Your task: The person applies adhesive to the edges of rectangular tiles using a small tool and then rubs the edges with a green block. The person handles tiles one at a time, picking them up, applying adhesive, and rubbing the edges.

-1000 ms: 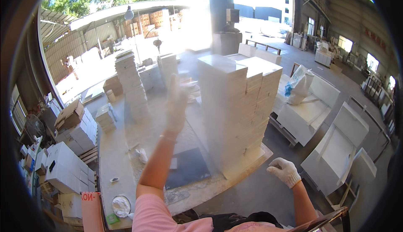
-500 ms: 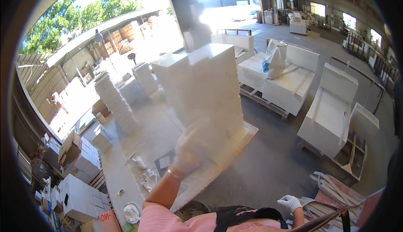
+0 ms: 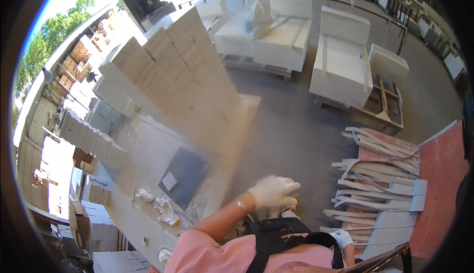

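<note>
My left hand (image 3: 273, 191), in a white glove with a bracelet at the wrist, is held in the air in front of my body. Its fingers and thumb are apart, with nothing between them. Low on the right, my right hand (image 3: 341, 238), also gloved, hangs by my side next to a dark apron (image 3: 291, 238); its fingers are too small and partly hidden to read. Left of my left hand, a dark square plate (image 3: 187, 172) with a small pale piece (image 3: 169, 180) lies on the dusty worktable (image 3: 148, 144). Beyond it rises a tall stack of pale blocks (image 3: 173, 70).
Long pale strips (image 3: 365, 191) lie across a reddish board (image 3: 442, 189) at right. Block-laden pallets (image 3: 340, 70) and a white sack (image 3: 260, 16) stand farther back. Crumpled gloves (image 3: 165, 211) rest on the table; another ragged stack (image 3: 91, 137) stands left. Dust hangs in the air.
My left hand has drawn back from the table by the tall stack, toward the right. The view has swung right, bringing more of the strips and reddish board into sight.
</note>
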{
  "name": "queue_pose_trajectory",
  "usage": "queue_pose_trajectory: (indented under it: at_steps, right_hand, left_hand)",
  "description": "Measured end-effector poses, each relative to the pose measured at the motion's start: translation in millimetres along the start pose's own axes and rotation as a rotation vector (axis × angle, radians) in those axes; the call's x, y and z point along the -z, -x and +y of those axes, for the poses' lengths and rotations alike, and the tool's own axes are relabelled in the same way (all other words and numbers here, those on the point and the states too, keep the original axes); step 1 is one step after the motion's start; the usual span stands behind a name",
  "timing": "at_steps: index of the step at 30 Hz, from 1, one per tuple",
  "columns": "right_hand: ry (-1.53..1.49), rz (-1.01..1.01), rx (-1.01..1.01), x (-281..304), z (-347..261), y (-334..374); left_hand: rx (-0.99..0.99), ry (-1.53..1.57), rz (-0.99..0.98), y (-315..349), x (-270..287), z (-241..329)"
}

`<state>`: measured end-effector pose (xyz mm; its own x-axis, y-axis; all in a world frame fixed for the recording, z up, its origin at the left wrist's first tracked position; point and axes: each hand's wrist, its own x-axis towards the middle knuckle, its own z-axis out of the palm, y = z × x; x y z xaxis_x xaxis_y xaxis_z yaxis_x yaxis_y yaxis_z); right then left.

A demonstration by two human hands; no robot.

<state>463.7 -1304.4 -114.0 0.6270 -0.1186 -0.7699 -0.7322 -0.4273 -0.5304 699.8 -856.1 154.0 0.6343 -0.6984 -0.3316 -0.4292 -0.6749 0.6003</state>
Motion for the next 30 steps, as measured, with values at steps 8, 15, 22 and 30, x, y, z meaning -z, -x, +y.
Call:
queue_pose_trajectory:
  at_steps: [8,15,22,30]
  right_hand:
    - [-0.003,0.062,0.167,-48.9,137.4,32.2]
    - [-0.27,0.018,-0.039,-28.6,174.1,64.2]
    - [-0.21,0.196,-0.132,28.6,230.2,146.2]
    - [-0.397,0.269,-0.303,-14.7,402.0,215.1]
  left_hand:
    - [0.031,-0.058,-0.092,-3.2,-63.0,39.1]
    - [0.041,-0.072,-0.057,-3.5,-119.3,93.5]
    - [-0.016,-0.032,-0.172,-9.8,-199.4,172.0]
    - [-0.121,-0.109,-0.299,-31.5,-240.8,217.9]
